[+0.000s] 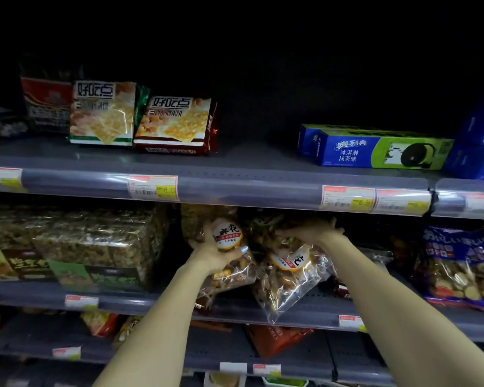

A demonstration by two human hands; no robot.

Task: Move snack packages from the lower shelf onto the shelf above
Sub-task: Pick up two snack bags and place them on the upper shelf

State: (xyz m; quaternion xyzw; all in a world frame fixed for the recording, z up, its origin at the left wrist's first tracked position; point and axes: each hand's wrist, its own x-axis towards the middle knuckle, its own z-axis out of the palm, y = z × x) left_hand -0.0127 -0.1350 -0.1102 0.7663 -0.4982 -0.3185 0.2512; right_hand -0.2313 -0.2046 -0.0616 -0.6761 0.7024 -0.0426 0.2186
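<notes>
While both bare arms reach into the dim middle tier of a grey metal store rack, the left hand (213,254) closes around a clear plastic bag of brown twisted snacks with a round white-and-yellow label (227,248), thumb across its front. That bag sits on the lower shelf (134,301), just under the lip of the shelf above (235,188). Beside it, touching, leans a second clear bag of the same snacks (289,277), its bottom corner hanging over the shelf edge. The right hand (315,233) lies palm-down on top of a snack package with green markings (266,227) at the back; whether its fingers grip the package cannot be told. On the shelf above stand two cracker packets (140,118) to the left and a blue-and-green biscuit box (375,148) to the right, well apart, with bare shelf between them. Price tags (153,187) line the shelf rails. Clear-wrapped blocks of brown snacks (95,241) fill the lower shelf's left side.
</notes>
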